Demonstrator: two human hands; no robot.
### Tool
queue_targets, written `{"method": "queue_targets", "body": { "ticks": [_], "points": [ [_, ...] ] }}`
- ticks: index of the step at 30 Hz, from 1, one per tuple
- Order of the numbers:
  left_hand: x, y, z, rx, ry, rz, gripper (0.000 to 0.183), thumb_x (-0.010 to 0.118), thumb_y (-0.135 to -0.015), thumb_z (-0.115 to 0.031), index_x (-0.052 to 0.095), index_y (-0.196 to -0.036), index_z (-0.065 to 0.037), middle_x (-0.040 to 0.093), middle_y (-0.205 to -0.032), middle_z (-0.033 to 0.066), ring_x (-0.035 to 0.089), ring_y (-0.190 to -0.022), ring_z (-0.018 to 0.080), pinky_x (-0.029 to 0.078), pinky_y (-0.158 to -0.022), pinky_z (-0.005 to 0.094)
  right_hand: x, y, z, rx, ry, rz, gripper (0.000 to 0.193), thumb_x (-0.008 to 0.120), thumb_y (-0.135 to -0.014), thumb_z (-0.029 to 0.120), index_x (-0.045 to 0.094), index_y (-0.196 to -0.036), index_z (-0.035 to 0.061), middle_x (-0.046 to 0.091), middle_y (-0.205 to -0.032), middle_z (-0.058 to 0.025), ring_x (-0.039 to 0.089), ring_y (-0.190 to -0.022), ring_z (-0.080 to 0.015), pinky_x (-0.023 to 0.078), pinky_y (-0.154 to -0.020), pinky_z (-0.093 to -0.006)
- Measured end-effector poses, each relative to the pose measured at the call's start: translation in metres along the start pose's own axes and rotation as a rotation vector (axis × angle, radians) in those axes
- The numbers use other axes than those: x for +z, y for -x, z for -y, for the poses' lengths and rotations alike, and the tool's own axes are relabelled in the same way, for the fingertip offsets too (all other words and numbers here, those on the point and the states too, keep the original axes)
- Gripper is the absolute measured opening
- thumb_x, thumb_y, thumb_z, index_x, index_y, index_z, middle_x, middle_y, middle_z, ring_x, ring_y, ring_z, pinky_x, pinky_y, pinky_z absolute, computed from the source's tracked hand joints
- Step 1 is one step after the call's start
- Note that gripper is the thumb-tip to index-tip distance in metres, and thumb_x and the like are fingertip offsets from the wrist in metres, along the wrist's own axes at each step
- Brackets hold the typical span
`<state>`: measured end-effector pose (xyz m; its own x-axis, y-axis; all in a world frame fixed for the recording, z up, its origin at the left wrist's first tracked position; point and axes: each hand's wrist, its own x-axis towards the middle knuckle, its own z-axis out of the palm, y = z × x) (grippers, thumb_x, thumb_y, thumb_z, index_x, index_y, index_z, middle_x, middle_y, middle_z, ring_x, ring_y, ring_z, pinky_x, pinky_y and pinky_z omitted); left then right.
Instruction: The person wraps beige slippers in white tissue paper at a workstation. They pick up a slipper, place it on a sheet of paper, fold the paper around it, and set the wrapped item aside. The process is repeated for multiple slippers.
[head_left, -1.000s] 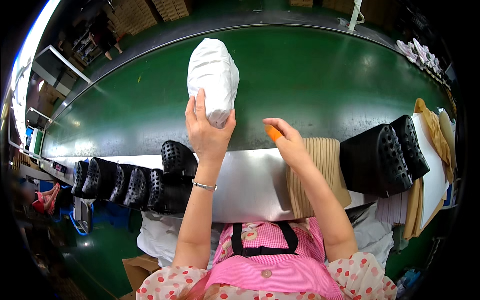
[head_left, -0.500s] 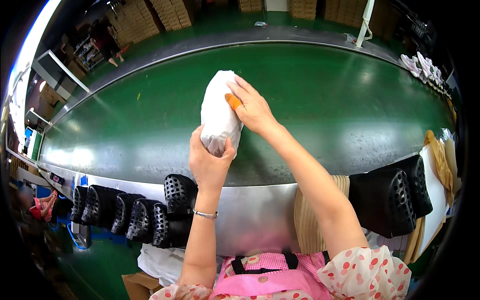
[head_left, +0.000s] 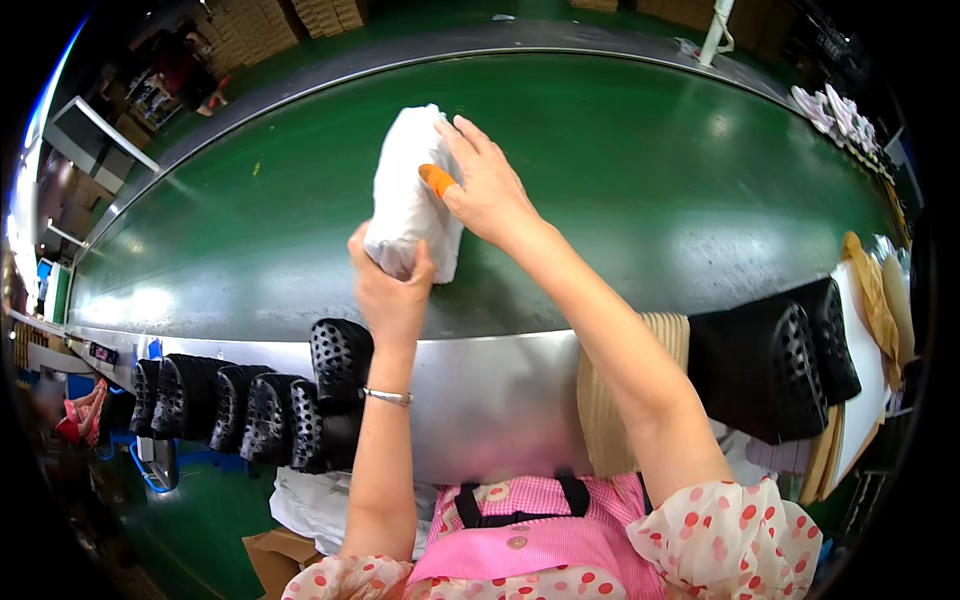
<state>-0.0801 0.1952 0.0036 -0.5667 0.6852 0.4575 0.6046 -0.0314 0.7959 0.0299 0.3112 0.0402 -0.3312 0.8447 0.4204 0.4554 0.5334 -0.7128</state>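
A long, rounded bundle wrapped in white paper (head_left: 402, 180) is over the green work surface (head_left: 620, 190), tilted slightly with its far end up. My left hand (head_left: 393, 290) grips its near end, thumb on the right and fingers on the left. Along the bundle's right side, my right hand (head_left: 487, 190) presses with its thumb on top and fingers toward the far end. An orange cover (head_left: 437, 180) wraps the right thumb. What the wrapping contains is hidden.
Black perforated shoe-like pieces (head_left: 270, 415) line the near edge at left; larger black ones (head_left: 760, 365) stand at right beside a ribbed beige piece (head_left: 640, 400) and brown paper (head_left: 866, 280). White shoes (head_left: 840, 115) sit far right. A person (head_left: 185, 75) stands beyond the surface.
Both hands and the white bundle have shifted a little left and up in the picture. The whole view has shifted too. Both hands still hold the bundle.
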Motion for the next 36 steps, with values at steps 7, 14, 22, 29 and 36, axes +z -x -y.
{"method": "queue_targets", "body": {
  "ticks": [7,14,22,29,36],
  "points": [
    [-0.009,0.023,0.001,0.097,-0.012,-0.029,0.094,0.080,-0.077,-0.030,0.025,-0.147,-0.002,0.045,-0.134,0.0286,0.047,-0.125,0.0375,0.038,-0.103,0.0439,-0.133,0.145,0.024,-0.010,0.061,0.021,0.046,0.059,-0.081,0.002,0.056,-0.127,0.0051,0.062,-0.119,-0.0175,0.057,-0.112,-0.0337,0.047,-0.094,-0.0388],
    [-0.022,0.047,-0.008,0.069,-0.073,0.000,0.099,0.080,-0.078,-0.035,0.021,-0.149,-0.003,0.037,-0.141,0.0272,0.041,-0.130,0.0361,0.035,-0.109,0.0441,-0.194,0.277,0.000,0.202,0.137,0.063,0.040,0.059,-0.076,-0.003,0.064,-0.115,0.0033,0.066,-0.108,-0.0170,0.060,-0.102,-0.0337,0.049,-0.089,-0.0384],
    [-0.033,0.116,-0.035,0.063,0.192,-0.009,0.047,0.066,-0.091,-0.020,0.046,-0.128,0.001,0.054,-0.118,0.0119,0.056,-0.109,0.0195,0.049,-0.087,0.0310,-0.195,0.320,-0.028,0.109,0.136,-0.087,0.038,0.060,-0.073,-0.004,0.066,-0.110,0.0037,0.066,-0.111,-0.0132,0.059,-0.109,-0.0314,0.047,-0.095,-0.0408],
    [0.060,0.198,-0.064,-0.770,0.752,0.804,0.021,0.052,-0.101,-0.027,0.057,-0.109,-0.009,0.060,-0.099,-0.0001,0.057,-0.084,0.0067,0.049,-0.072,0.0237,-0.163,0.287,-0.037,-0.115,0.255,0.045,0.044,0.067,-0.080,0.015,0.061,-0.123,0.0142,0.059,-0.125,-0.0068,0.047,-0.126,-0.0308,0.031,-0.109,-0.0488],
    [0.068,0.204,-0.066,-0.766,0.843,0.693,0.016,0.045,-0.104,-0.021,0.055,-0.100,-0.009,0.057,-0.094,-0.0038,0.050,-0.086,0.0035,0.043,-0.076,0.0198,-0.145,0.268,-0.044,-0.109,0.372,0.163,0.053,0.068,-0.082,0.031,0.056,-0.132,0.0194,0.053,-0.136,-0.0017,0.042,-0.131,-0.0293,0.025,-0.113,-0.0486]
  ]
}}
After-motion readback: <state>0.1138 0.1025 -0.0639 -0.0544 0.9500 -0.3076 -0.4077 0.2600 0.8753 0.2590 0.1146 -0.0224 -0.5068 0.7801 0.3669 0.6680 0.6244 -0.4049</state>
